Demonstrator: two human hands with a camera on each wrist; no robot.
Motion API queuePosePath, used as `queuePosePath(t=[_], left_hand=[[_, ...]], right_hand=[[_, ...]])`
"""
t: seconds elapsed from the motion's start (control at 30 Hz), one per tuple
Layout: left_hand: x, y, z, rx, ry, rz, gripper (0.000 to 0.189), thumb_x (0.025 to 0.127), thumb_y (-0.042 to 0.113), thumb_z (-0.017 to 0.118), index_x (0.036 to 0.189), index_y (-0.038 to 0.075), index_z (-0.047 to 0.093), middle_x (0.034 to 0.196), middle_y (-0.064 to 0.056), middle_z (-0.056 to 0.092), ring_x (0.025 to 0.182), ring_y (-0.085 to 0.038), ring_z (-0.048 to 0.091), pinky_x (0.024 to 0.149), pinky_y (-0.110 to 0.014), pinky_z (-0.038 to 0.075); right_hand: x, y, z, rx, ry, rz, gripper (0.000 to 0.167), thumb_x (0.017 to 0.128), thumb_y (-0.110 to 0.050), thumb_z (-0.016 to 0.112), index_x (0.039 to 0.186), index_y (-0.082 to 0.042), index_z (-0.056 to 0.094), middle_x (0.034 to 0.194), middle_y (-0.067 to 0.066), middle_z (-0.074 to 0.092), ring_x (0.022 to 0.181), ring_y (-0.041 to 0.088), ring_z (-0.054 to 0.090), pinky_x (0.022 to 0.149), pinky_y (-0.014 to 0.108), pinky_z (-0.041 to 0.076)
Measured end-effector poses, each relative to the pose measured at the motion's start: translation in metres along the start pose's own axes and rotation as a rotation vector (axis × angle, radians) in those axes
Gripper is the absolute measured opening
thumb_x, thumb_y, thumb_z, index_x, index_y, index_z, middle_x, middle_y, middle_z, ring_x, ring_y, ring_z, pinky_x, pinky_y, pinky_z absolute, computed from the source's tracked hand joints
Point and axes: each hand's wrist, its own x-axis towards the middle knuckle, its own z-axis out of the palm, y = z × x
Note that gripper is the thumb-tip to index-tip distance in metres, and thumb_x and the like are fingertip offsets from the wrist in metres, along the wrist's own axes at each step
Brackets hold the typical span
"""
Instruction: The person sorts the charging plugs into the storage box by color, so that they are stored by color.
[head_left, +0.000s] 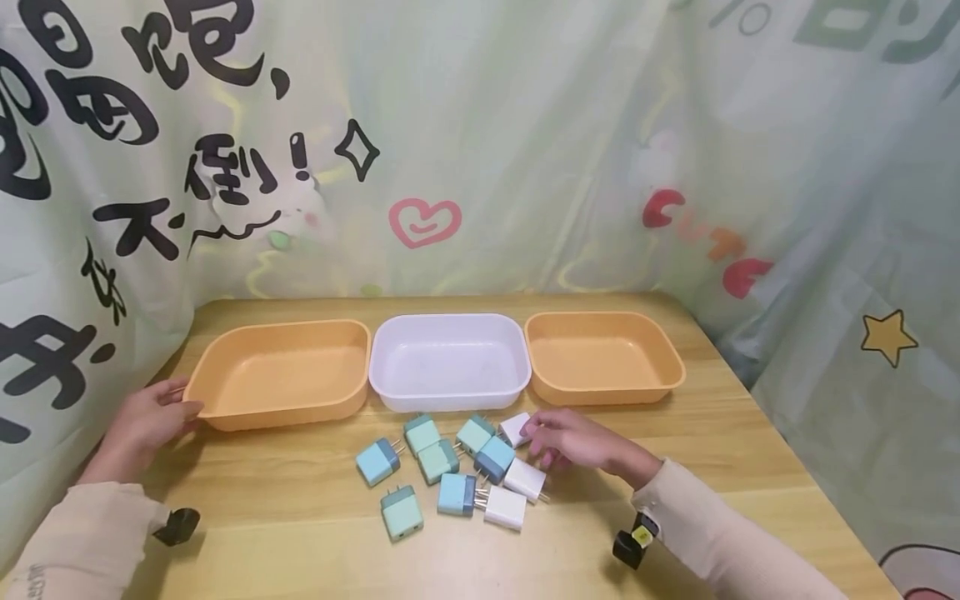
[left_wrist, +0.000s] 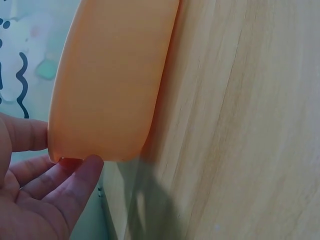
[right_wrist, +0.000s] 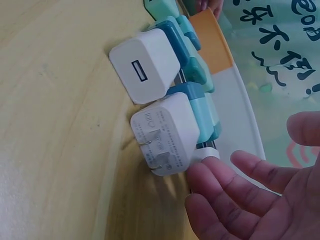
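At the left edge, my left hand [head_left: 153, 417] holds the near left corner of an orange tray [head_left: 288, 421], thumb and fingers at its rim; the left wrist view shows the tray's outer wall [left_wrist: 112, 85] beside the fingers [left_wrist: 82, 185]. My right hand [head_left: 570, 435] is over the pile's right side, its fingers loosely spread and fingertips right at a white charger plug [head_left: 514, 428]. Another white plug [right_wrist: 167, 132], prongs showing, lies nearest those fingers in the right wrist view. Several light blue, green and white charger plugs [head_left: 456, 493] lie together on the table.
A white tray [head_left: 450, 400] stands mid-row, with a second orange tray [head_left: 603, 395] on its right. The wooden table [head_left: 300, 533] meets a printed curtain [head_left: 510, 167] behind. Black wrist cameras hang under both sleeves, one [head_left: 177, 527] left and one [head_left: 634, 542] right.
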Motion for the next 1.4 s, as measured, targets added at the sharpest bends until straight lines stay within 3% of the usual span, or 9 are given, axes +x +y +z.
queuePosePath(t=[0.2,0.4,0.63,1.07,1.2,1.4], left_hand=[[0.001,-0.001,0.0,-0.011,0.006,-0.006,0.066,0.096,0.006,0.052,0.146,-0.017,0.015,0.139,-0.044,0.029,0.077,-0.001,0.06,0.072,-0.027,0.058],[0.003,-0.003,0.0,0.004,0.019,0.002,0.064,0.097,0.009,0.05,0.146,-0.017,0.016,0.139,-0.044,0.031,0.075,0.0,0.06,0.07,-0.025,0.058],[0.003,-0.006,0.003,0.039,0.046,0.005,0.063,0.1,0.014,0.049,0.146,-0.015,0.019,0.137,-0.043,0.034,0.077,-0.003,0.061,0.069,-0.026,0.059],[0.001,-0.005,0.005,0.129,0.084,0.038,0.061,0.1,0.018,0.046,0.144,-0.017,0.023,0.132,-0.043,0.039,0.081,-0.016,0.066,0.065,-0.025,0.058],[0.0,-0.004,0.005,0.139,0.092,0.065,0.059,0.1,0.018,0.045,0.143,-0.018,0.025,0.131,-0.043,0.041,0.079,-0.017,0.067,0.064,-0.024,0.058],[-0.001,-0.001,0.005,0.117,0.066,0.048,0.06,0.101,0.018,0.045,0.144,-0.018,0.022,0.134,-0.044,0.037,0.083,-0.015,0.065,0.069,-0.026,0.058]], right_hand=[[0.005,0.001,0.004,-0.029,-0.01,0.013,0.026,0.099,-0.017,0.05,0.108,0.005,0.06,0.086,0.013,0.063,0.073,0.026,0.06,0.063,0.039,0.054],[0.01,0.005,0.006,-0.156,-0.04,-0.016,0.02,0.094,-0.018,0.06,0.104,-0.001,0.062,0.081,0.006,0.062,0.069,0.02,0.057,0.055,0.032,0.048],[0.015,0.008,0.01,-0.255,-0.071,-0.082,0.023,0.086,-0.015,0.071,0.102,0.0,0.062,0.077,0.0,0.061,0.071,0.013,0.055,0.066,0.026,0.047],[0.017,0.006,0.014,-0.373,-0.053,-0.047,0.037,0.069,-0.016,0.088,0.092,-0.002,0.062,0.076,-0.001,0.059,0.071,0.012,0.054,0.066,0.026,0.048],[0.017,0.006,0.014,-0.401,-0.044,-0.049,0.036,0.068,-0.015,0.089,0.091,-0.001,0.065,0.074,-0.001,0.061,0.068,0.011,0.054,0.064,0.025,0.048],[0.016,0.005,0.017,-0.409,-0.035,-0.022,0.028,0.069,-0.012,0.087,0.085,-0.005,0.065,0.072,-0.003,0.059,0.069,0.012,0.053,0.064,0.027,0.047]])
